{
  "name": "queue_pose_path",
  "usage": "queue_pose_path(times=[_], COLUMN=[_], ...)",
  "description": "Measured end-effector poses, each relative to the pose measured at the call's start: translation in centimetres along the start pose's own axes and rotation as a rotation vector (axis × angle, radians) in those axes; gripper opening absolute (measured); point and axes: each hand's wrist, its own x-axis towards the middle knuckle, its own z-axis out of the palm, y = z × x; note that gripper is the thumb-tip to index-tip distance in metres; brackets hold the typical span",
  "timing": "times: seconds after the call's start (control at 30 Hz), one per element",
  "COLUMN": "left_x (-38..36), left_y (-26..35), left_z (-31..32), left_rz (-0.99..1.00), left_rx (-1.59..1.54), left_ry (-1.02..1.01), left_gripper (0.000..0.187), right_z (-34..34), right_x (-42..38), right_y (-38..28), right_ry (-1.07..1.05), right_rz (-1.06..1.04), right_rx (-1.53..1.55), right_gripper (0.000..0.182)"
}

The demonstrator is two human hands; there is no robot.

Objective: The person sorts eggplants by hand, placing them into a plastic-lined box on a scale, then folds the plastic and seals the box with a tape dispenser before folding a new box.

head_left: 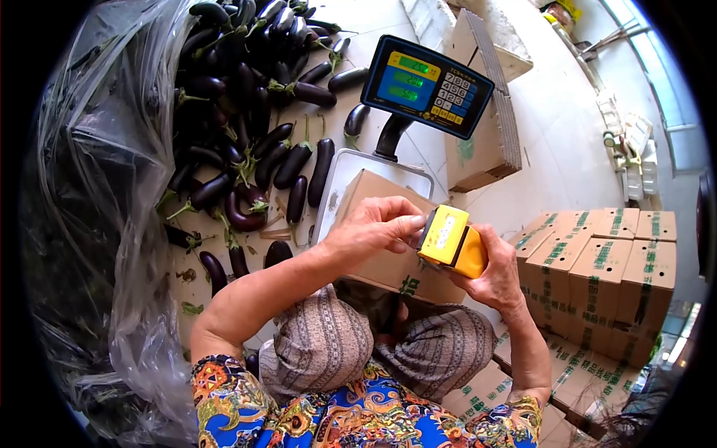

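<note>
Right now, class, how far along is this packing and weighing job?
Done: stacked boxes stand closed on the right. In hand: a box sits on the scale; right hand holds a yellow device, left hand touching it. Left: eggplants lie loose.

On the scale display (426,86) we see three green readouts stacked one above the other, but their digits are too blurred to read for certain. Beside them we can make out a keypad with the rows 7 8 9, 4 5 6 and 1 2 3. A small line of lettering runs along the display's top edge, perhaps starting "TCS". The stacked cartons (601,280) carry green printed characters, as does the box on the scale (396,261); we cannot read either.
</note>
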Motion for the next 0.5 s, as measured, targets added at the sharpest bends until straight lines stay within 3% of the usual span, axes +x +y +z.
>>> queue_pose_path(times=[0.23,0.3,0.37,0.5], left_x=[-0.4,-1.3,-2.5,-4.3], left_y=[-1.6,-0.7,0.2,-1.9], left_z=[-2.5,-6.1,-10.7,-16.5], left_rz=[0.161,0.228,0.180,0.160], left_rx=[0.147,0.353,0.343,0.245], left_ry=[0.124,0.270,0.447,0.532], left_gripper=[0.014,0.019,0.017,0.016], right_z=[0.0,-0.6,-1.3,-1.1], right_x=[0.3,0.3,0.2,1.1], right_y=[-1.9,-2.0,-1.9,-2.7], right_ry=[-0.151,-0.203,-0.217,-0.250], right_rz=[0.040,0.021,0.049,0.052], right_rx=[-0.224,-0.288,-0.338,-0.427], right_gripper=[0.064,0.063,0.060,0.062])
